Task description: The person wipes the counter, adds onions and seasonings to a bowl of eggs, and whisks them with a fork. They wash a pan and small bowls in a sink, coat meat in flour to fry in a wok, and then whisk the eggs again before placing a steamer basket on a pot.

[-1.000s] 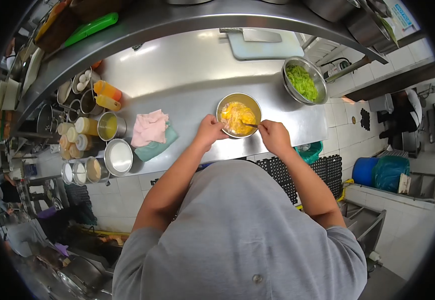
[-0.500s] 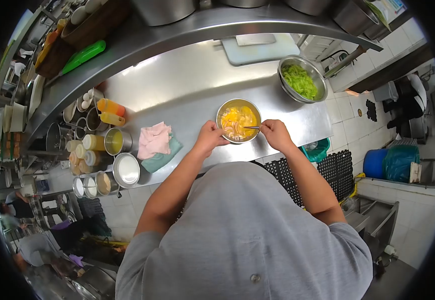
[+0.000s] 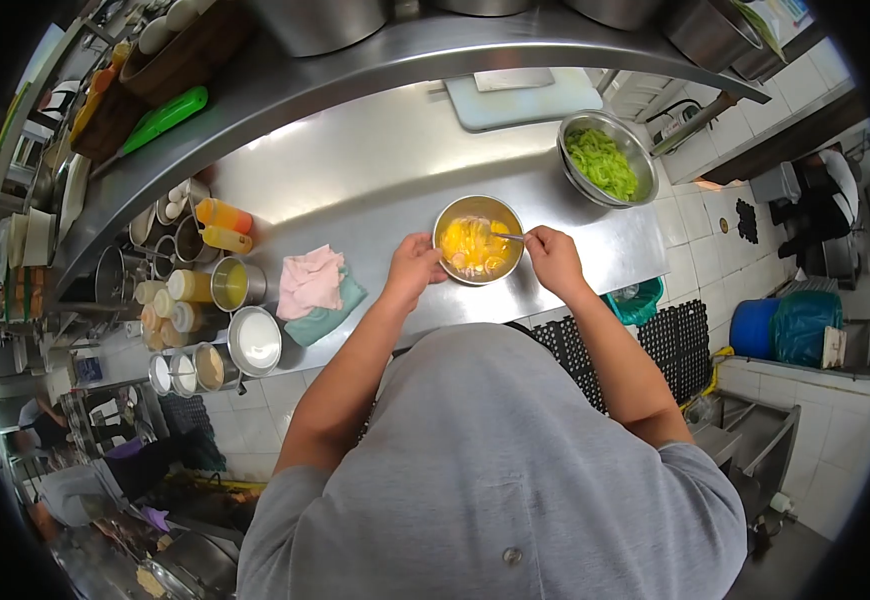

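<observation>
A small metal bowl (image 3: 479, 202) sits near the front edge of the steel counter, holding a yellow egg mixture (image 3: 475, 243) with pale pieces in it. My left hand (image 3: 417, 268) grips the bowl at its left rim, thumb and fingers along the side. From the right, my right hand (image 3: 553, 259) pinches the handle of a slim metal utensil (image 3: 509, 236); its far end is sunk in the mixture, so its head is hidden. Left of my left hand lie a folded pink cloth (image 3: 311, 277) and a green cloth (image 3: 326, 318).
Shredded lettuce fills a metal bowl (image 3: 652, 178) at the counter's right end. A white cutting board (image 3: 495, 112) lies at the back. Sauce bottles (image 3: 190, 286) and metal containers (image 3: 254, 340) crowd the left end. A steel shelf (image 3: 435, 50) crosses overhead. Other people work at far left and right.
The utensil has swung toward the far side of the bowl, and my right hand has shifted slightly away from me. The mixture has swirled; the left hand stays at the rim.
</observation>
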The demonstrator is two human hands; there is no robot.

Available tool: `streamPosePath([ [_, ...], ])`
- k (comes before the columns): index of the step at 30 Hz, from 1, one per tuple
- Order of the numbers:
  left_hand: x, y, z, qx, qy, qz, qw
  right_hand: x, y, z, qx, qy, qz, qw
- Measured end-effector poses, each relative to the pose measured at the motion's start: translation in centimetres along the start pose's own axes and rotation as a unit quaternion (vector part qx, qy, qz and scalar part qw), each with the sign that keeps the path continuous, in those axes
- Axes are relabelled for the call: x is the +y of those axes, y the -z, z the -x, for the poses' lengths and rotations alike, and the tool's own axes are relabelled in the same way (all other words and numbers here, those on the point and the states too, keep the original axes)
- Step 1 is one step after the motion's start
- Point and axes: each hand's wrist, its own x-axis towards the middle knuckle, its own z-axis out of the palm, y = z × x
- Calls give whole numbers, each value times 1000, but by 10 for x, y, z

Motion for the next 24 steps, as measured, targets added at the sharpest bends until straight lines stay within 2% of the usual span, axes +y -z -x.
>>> streamPosePath([
  [1, 1, 2, 0, -10, 33, -35, 999, -1, 0, -1, 28, 4, 28, 999],
  [2, 2, 3, 1, -20, 67, -70, 995, -1, 2, -2, -8, 0, 8, 1000],
  [4, -1, 3, 4, -40, 74, -68, 994, -2, 4, -5, -79, -6, -33, 996],
  [5, -2, 3, 4, -49, 76, -68, 994, -4, 3, -5, -41, -3, -15, 999],
  [7, -3, 2, 3, -5, 31, -38, 999, -8, 1, -3, 36, 1, 22, 999],
  [10, -4, 2, 4, 21, 2, -7, 1000, -7, 7, -3, -76, 8, -23, 997],
  [11, -4, 3, 4, 24, -3, 1, 1000, -7, 6, -3, -40, 11, -11, 999],
  [13, -2, 7, 6, -37, 81, -42, 995, -7, 3, -1, 32, 16, 13, 999],
  [14, -1, 8, 8, -68, 123, -63, 988, -6, 4, -2, -5, 22, 11, 1000],
  [16, -4, 4, 11, -73, 103, -47, 991, -3, 7, -3, -79, 32, 4, 996],
  [19, -1, 1, 11, -31, 61, -25, 997, -8, 2, 0, 28, 25, -1, 999],
  [22, -10, -2, 8, 21, 5, 7, 1000, -10, 13, -2, -88, 32, -3, 996],
  [23, -14, -1, 6, 36, -17, 18, 999, -9, 11, -1, -53, 24, -4, 998],
  [24, -18, 1, 6, 9, 8, -12, 1000, -7, 8, -1, -17, 17, -6, 1000],
])
